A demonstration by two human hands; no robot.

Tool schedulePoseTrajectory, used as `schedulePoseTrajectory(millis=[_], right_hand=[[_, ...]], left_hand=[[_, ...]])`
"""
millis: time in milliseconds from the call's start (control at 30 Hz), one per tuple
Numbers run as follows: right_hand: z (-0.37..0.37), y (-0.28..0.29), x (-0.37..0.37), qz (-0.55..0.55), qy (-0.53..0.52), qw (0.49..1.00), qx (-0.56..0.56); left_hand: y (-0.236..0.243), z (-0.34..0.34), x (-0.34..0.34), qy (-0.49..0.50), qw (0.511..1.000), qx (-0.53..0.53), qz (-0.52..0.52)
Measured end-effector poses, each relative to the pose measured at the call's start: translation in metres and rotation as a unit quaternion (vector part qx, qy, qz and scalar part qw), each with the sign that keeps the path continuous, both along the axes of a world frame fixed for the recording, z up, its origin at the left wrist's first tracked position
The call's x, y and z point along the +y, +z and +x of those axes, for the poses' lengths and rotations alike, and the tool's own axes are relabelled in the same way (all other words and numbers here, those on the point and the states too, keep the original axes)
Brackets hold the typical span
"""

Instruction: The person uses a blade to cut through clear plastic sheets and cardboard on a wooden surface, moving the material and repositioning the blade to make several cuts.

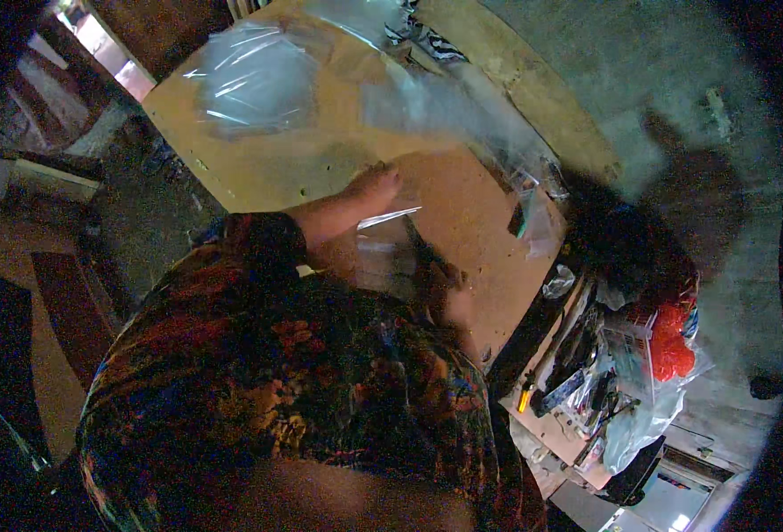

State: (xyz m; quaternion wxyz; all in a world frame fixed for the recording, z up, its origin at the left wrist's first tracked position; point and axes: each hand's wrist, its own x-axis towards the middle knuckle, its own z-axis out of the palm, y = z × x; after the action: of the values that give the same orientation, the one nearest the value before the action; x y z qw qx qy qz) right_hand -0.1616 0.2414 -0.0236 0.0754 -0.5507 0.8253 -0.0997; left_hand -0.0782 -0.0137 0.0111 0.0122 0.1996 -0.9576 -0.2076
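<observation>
My left hand point(375, 189) reaches over the tan worktable point(498, 310), just above a clear plastic sheet or bag point(387, 244) lying near my body. Its fingers are blurred, so I cannot tell whether they hold anything. My right hand point(454, 297) is low at the right of that plastic, partly in shadow and beside my patterned clothing; its grip is unclear. A pile of clear plastic bags point(254, 75) lies farther back at the left, and more loose plastic point(427, 111) stretches along the back and right of the table.
A side surface point(524, 430) at the lower right holds tools, a yellow-handled item point(526, 396), red material point(671, 346) and crumpled plastic. A brown sheet point(564, 97) lies beyond the table. Boards point(54, 177) and wrapped material point(46, 97) stand at the left. Grey floor point(702, 124) shows at the right.
</observation>
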Motion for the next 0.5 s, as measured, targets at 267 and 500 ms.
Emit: schedulePoseTrajectory(millis=[267, 500], right_hand=[[0.009, 0.024, -0.006, 0.025, 0.009, 1.000, 0.003], [-0.008, -0.012, 0.004, -0.078, 0.113, 0.988, 0.066]], left_hand=[[-0.049, 0.009, 0.008, 0.029, 0.994, 0.000, -0.107], [-0.053, 0.017, -0.007, 0.022, 0.992, 0.090, -0.085]])
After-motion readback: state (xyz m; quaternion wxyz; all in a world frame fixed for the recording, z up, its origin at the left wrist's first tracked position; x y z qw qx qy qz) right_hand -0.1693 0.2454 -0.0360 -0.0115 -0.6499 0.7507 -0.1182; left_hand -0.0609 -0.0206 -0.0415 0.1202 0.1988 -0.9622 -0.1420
